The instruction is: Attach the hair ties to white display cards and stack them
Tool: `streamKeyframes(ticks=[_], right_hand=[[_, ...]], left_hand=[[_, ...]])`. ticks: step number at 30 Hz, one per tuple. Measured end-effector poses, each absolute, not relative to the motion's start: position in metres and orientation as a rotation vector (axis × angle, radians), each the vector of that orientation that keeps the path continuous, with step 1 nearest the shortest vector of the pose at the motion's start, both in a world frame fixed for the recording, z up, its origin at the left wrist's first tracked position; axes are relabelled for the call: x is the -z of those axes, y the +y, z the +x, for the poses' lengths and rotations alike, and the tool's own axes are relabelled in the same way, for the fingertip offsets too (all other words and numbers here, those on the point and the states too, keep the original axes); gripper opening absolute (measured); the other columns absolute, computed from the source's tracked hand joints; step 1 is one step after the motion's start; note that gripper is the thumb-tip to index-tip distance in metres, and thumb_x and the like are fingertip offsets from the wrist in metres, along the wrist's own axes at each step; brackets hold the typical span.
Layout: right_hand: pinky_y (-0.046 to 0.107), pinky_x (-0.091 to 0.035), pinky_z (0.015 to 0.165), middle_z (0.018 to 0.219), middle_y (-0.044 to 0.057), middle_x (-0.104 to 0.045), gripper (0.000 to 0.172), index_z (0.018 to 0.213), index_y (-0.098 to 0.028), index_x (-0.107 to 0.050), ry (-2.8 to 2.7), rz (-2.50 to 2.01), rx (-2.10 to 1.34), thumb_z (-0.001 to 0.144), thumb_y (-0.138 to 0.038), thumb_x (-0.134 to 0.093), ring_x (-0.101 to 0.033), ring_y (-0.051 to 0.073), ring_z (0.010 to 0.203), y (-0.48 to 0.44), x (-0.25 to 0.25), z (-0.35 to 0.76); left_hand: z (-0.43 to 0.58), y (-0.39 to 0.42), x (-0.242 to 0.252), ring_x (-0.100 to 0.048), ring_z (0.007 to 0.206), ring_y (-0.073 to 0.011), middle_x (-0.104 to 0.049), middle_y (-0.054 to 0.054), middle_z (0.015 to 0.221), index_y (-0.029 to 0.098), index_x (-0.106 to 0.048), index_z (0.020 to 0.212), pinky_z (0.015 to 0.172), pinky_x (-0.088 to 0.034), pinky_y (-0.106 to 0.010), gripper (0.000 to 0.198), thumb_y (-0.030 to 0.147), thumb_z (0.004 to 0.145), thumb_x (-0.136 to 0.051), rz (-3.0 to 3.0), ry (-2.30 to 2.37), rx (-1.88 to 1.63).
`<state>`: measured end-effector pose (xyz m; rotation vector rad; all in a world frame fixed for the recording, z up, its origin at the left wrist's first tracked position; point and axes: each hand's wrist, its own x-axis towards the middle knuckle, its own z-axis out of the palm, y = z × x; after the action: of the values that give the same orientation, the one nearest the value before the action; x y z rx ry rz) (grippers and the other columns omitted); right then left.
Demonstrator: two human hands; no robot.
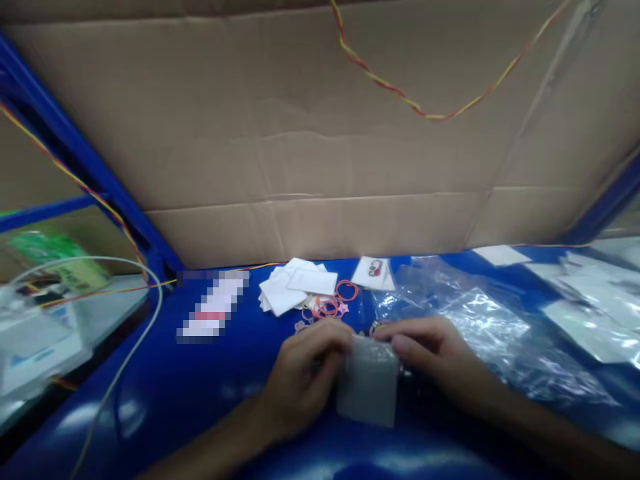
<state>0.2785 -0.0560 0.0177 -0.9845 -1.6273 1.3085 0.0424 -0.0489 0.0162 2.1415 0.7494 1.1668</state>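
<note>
Several cards (296, 285) lie beyond the left grip (305, 373), clear bags (483, 327) beside the right grip (443, 347), both pinching a packet (369, 388).

The scene is viewed from the person's head, the camera being pointed forward and down. The blue surface (230, 370) is seen from above, the left hand (305, 380) is framed close by at six o'clock, the right hand (443, 350) at four, and the cardboard panel (320, 150) is faced at twelve.
</note>
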Motion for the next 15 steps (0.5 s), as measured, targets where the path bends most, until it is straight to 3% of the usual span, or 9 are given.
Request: streamKeyframes(ticks=[4,10,15], right_hand=[[0.029,-0.052,0.065,0.082,0.005,-0.079,0.029,0.084,-0.020,-0.084,-1.648,-1.037,-1.271,0.091,-0.045,-0.073,-0.067,0.020,0.072,-0.0566,-0.0200,0.2746],[0.032,-0.056,0.072,0.089,0.007,-0.082,0.031,0.091,-0.021,-0.086,-1.700,-1.069,-1.206,0.093,-0.048,-0.070,-0.073,0.026,0.083,-0.0583,-0.0216,0.2748],[0.029,-0.054,0.066,0.087,0.005,-0.083,0.027,0.094,-0.023,-0.087,-1.786,-1.079,-1.109,0.095,-0.043,-0.068,-0.073,0.024,0.079,-0.0577,-0.0213,0.2743]], left_hand=[[0.0430,-0.0475,-0.0156,-0.069,0.088,-0.0189,-0.071,-0.004,0.093,0.021,-0.063,0.093,0.079,-0.055,-0.029,0.025,0.002,0.096,-0.047,2.148,0.713,-1.181],[0.0420,-0.0471,-0.0140,-0.068,0.093,-0.0190,-0.070,-0.005,0.096,0.021,-0.061,0.093,0.084,-0.053,-0.029,0.026,0.002,0.097,-0.045,2.166,0.692,-1.158],[0.0442,-0.0501,-0.0180,-0.064,0.083,-0.0176,-0.067,-0.003,0.090,0.021,-0.058,0.086,0.076,-0.050,-0.027,0.023,0.009,0.099,-0.044,1.985,0.809,-1.122]])
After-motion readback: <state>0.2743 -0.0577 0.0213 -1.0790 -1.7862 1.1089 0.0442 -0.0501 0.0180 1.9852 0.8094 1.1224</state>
